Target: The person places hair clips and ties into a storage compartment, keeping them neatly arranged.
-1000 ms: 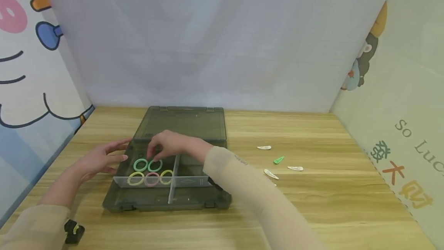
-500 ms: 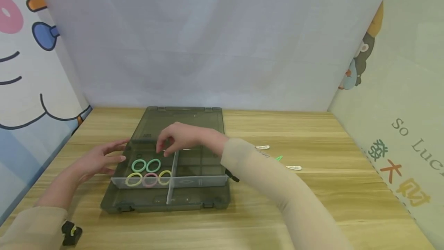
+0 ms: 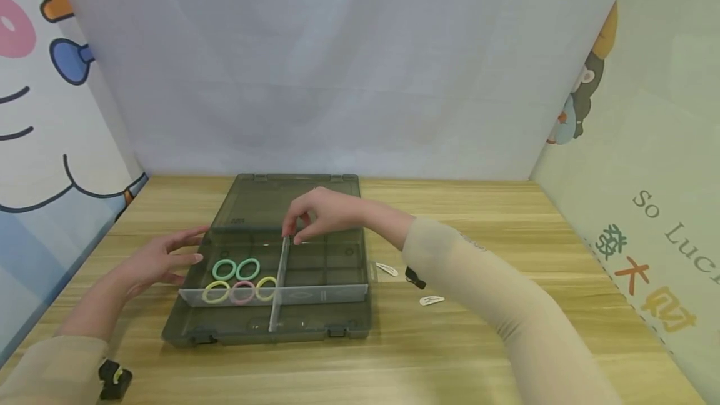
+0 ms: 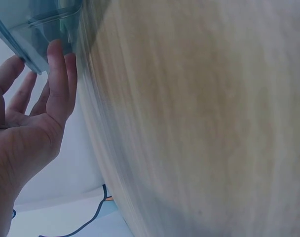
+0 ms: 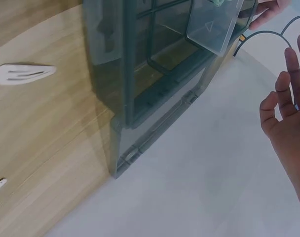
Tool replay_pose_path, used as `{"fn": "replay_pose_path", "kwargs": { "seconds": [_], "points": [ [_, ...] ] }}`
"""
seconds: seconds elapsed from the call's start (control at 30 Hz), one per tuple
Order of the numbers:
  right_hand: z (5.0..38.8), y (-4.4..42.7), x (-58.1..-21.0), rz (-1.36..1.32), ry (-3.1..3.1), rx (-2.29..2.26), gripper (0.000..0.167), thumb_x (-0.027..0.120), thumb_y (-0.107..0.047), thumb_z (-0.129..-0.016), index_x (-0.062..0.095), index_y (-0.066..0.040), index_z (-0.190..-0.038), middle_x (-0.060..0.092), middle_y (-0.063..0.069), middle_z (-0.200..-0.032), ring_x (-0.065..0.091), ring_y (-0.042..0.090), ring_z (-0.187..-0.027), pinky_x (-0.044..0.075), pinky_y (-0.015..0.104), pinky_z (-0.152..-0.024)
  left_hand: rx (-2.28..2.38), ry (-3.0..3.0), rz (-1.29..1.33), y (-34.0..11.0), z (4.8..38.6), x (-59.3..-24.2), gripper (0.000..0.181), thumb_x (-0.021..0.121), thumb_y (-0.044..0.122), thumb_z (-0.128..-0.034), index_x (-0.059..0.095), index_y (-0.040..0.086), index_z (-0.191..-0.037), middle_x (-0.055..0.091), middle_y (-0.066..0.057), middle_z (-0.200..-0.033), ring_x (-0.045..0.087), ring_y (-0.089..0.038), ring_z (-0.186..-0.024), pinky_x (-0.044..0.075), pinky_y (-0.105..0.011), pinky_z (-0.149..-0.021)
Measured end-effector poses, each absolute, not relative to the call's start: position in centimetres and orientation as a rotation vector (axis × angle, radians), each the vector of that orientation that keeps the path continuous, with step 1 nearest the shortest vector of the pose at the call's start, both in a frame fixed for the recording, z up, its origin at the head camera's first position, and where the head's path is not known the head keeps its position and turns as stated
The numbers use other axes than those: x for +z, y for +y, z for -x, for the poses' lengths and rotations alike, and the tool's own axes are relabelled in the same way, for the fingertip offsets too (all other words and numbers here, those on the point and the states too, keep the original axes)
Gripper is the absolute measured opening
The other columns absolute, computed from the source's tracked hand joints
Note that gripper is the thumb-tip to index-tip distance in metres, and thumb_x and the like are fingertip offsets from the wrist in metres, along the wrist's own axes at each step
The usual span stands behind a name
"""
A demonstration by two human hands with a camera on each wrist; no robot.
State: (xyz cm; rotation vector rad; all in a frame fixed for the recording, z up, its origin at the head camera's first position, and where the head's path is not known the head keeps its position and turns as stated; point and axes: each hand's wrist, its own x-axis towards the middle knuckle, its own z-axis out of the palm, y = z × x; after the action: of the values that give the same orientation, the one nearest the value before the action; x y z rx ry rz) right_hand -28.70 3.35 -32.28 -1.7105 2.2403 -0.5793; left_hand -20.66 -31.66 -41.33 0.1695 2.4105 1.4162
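A translucent grey organizer box [image 3: 309, 334] lies on the table with its lid [image 3: 298, 202] folded back. Inside its left compartment are several ring-shaped hair ties: two green [image 3: 224, 260], two yellow [image 3: 216, 283] and a pink one [image 3: 243, 303]. My left hand [image 3: 159, 261] rests at the box's left side, its fingertips touching the edge in the left wrist view. Over the top end of the clear upright divider [image 3: 282, 274] hovers my right hand [image 3: 319, 212], fingers loosely bent and nothing visible between them. The right wrist view shows that hand's fingers [image 5: 286, 96] apart.
White snap hair clips [image 3: 432, 300] lie on the wooden table [image 3: 450, 355] right of the box, one [image 3: 387, 269] close to its side. The right forearm covers part of that area. A pale cloth backdrop [image 3: 337, 80] stands behind.
My right hand has moved right and slightly up, from over the hair ties to above the divider. Its forearm now covers other clips. My left hand has stayed at the box's side.
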Motion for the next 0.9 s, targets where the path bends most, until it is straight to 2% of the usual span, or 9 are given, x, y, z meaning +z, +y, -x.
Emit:
{"fn": "replay_pose_path", "kwargs": {
  "seconds": [0.2,0.6,0.9],
  "points": [
    [28.7,6.3,-32.5,1.694,2.278,-0.685,0.017,0.070,-0.021,-0.086,0.070,-0.016,-0.103,0.067,-0.008,-0.103,0.053,0.004,-0.077,0.044,0.023,-0.070,1.411,2.418,-0.169,-31.6,20.6,-41.3,0.074,0.057,0.028,-0.0955,0.013,0.009,-0.152,0.013,-0.032,-0.151,0.034,-0.049,-0.128,0.054,-0.041,-0.078],
    [28.2,12.2,-34.9,1.527,2.378,-0.888,0.016,0.070,-0.023,-0.087,0.070,-0.020,-0.102,0.067,-0.008,-0.103,0.054,0.008,-0.082,0.047,0.034,-0.076,1.400,2.423,-0.169,-31.3,20.6,-41.1,0.073,0.056,0.027,-0.0957,0.013,0.009,-0.152,0.013,-0.032,-0.151,0.038,-0.049,-0.125,0.053,-0.043,-0.079],
    [27.5,15.8,-37.9,1.384,2.469,-1.003,0.017,0.069,-0.018,-0.087,0.071,-0.011,-0.103,0.067,-0.004,-0.102,0.055,0.011,-0.086,0.047,0.035,-0.077,1.398,2.442,-0.238,-31.4,20.4,-41.1,0.071,0.055,0.026,-0.0968,0.013,0.006,-0.151,0.014,-0.034,-0.149,0.032,-0.054,-0.127,0.053,-0.047,-0.080]
  ]
}}
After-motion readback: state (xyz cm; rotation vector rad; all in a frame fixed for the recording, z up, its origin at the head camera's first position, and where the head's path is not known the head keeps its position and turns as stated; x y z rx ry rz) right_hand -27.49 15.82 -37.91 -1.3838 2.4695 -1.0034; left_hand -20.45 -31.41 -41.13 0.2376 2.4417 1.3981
